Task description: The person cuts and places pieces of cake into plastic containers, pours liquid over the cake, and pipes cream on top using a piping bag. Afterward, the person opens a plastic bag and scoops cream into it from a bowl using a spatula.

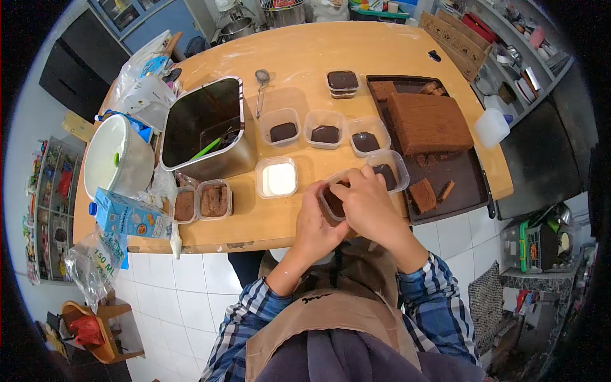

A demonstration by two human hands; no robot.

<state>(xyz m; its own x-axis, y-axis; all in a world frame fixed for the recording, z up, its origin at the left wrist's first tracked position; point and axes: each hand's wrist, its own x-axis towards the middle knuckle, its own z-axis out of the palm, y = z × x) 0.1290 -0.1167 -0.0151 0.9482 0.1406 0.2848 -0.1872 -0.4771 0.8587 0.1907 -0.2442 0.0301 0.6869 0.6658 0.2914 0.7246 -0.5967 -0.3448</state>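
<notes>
My left hand is wrapped around a clear plastic cup at the table's front edge. Inside it lies brown chocolate cake. My right hand bends over the same cup, closed, with thumb and fingertips down at the cake; the fingers partly hide it. Just beyond my right fingers stands a cup with a dark chocolate layer. Three similar cups form a row behind. To the left of my hands is a cup of white cream.
On the right, a dark tray carries a large chocolate cake block and cut pieces; a knife lies along its edge. A deep metal pan with a green-handled spatula, cake-filled cups, a white bucket and a blue carton stand left.
</notes>
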